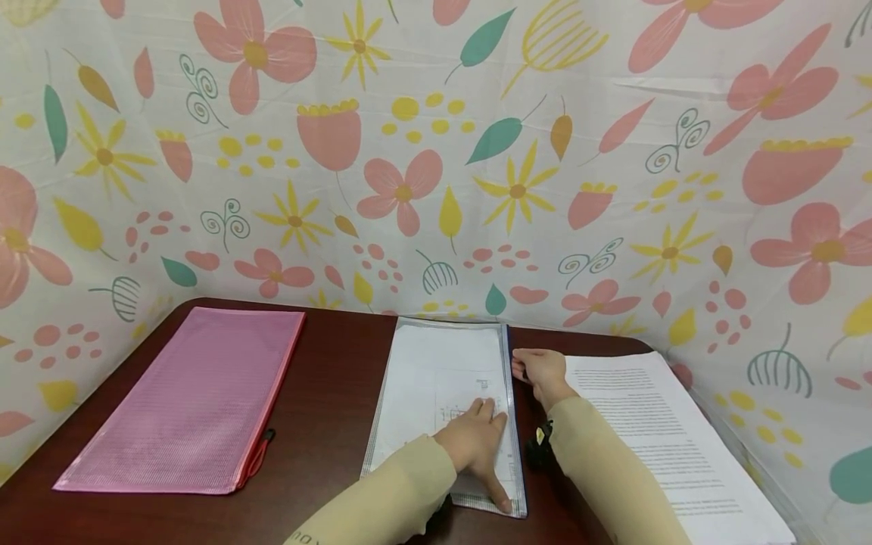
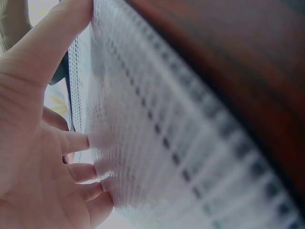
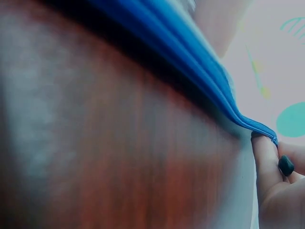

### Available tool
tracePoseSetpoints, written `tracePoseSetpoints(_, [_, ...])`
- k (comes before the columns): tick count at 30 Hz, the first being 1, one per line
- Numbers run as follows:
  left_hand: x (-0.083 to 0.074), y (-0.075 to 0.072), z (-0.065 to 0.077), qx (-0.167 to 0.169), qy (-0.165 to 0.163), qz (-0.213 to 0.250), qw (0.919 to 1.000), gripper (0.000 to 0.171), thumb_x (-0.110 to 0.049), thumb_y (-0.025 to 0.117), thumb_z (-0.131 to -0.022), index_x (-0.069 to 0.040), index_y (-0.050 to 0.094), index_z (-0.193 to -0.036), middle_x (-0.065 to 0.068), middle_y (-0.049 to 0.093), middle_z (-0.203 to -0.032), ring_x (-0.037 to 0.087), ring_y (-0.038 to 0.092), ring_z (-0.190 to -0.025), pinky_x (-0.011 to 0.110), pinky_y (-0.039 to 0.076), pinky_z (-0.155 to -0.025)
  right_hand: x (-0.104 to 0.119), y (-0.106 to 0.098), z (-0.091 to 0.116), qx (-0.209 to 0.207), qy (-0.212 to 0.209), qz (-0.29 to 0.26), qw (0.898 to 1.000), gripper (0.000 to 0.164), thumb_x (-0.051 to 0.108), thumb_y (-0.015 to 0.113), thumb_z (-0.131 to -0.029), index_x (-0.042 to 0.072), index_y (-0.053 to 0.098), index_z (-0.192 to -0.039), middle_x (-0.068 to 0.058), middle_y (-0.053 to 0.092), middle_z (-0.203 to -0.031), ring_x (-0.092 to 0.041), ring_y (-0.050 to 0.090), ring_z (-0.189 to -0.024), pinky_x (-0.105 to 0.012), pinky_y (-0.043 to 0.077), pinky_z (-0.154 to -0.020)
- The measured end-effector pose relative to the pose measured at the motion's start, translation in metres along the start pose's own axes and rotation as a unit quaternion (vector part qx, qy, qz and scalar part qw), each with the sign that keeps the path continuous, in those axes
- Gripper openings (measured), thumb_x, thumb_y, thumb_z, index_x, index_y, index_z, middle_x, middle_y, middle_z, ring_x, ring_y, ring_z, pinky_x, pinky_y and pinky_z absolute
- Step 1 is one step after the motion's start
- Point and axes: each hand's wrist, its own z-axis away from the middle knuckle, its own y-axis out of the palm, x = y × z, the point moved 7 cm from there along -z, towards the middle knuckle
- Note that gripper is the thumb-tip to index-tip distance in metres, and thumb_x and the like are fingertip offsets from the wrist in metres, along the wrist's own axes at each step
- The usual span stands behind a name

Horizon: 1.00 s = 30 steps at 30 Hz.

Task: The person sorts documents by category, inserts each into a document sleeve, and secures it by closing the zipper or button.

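Observation:
A clear mesh zipper pouch (image 1: pixel 414 378) with white printed sheets inside lies mid-table, its blue zipper edge (image 3: pixel 190 67) on the right. My left hand (image 1: pixel 474 439) rests on the pouch's lower half, thumb spread toward the bottom corner and fingertips touching the mesh. At the far end of the zipper, my right hand (image 1: pixel 543 372) pinches the zipper pull (image 3: pixel 286 165), whose black end pokes out between thumb and fingers in the right wrist view. The slider itself is hidden by the fingers.
A pink mesh pouch (image 1: pixel 191 401) with a red zipper cord (image 1: pixel 257 454) lies on the left of the dark wooden table (image 1: pixel 327 401). Printed paper sheets (image 1: pixel 654 424) are stacked at the right, partly under the right forearm. A flower-patterned curtain (image 1: pixel 436 151) stands behind.

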Motion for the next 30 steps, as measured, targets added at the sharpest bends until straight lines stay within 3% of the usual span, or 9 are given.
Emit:
tracePoseSetpoints(7, [0.001, -0.001, -0.001, 0.004, 0.0, -0.001, 1.0, 0.132, -0.077, 0.076, -0.041, -0.015, 0.029, -0.148, 0.011, 0.021, -0.156, 0.029, 0.021, -0.144, 0.035, 0.032, -0.112, 0.004, 0.002, -0.007, -0.01, 0.0, -0.011, 1.0, 0.032, 0.01, 0.06, -0.091, -0.009, 0.061, -0.117, -0.005, 0.065, -0.078, -0.007, 0.063, -0.064, -0.021, 0.056, -0.062])
tracePoseSetpoints(22, [-0.001, 0.001, -0.003, 0.006, 0.005, -0.008, 0.9999, 0.132, -0.077, 0.076, -0.042, -0.014, 0.029, -0.148, 0.012, 0.022, -0.156, 0.029, 0.022, -0.144, 0.034, 0.032, -0.112, 0.011, 0.004, -0.023, -0.037, 0.005, -0.013, 0.999, 0.028, 0.011, 0.06, -0.092, -0.005, 0.064, -0.114, -0.01, 0.063, -0.093, -0.01, 0.063, -0.072, -0.023, 0.056, -0.069])
tracePoseSetpoints(30, [-0.001, 0.001, -0.003, 0.0, -0.001, -0.023, 0.9997, 0.132, -0.078, 0.075, -0.041, -0.014, 0.03, -0.148, 0.01, 0.023, -0.155, 0.027, 0.023, -0.143, 0.031, 0.031, -0.112, 0.021, 0.008, -0.031, -0.038, -0.015, -0.036, 0.998, 0.029, 0.007, 0.061, -0.09, -0.007, 0.062, -0.114, -0.012, 0.063, -0.091, -0.012, 0.062, -0.07, -0.024, 0.056, -0.068])
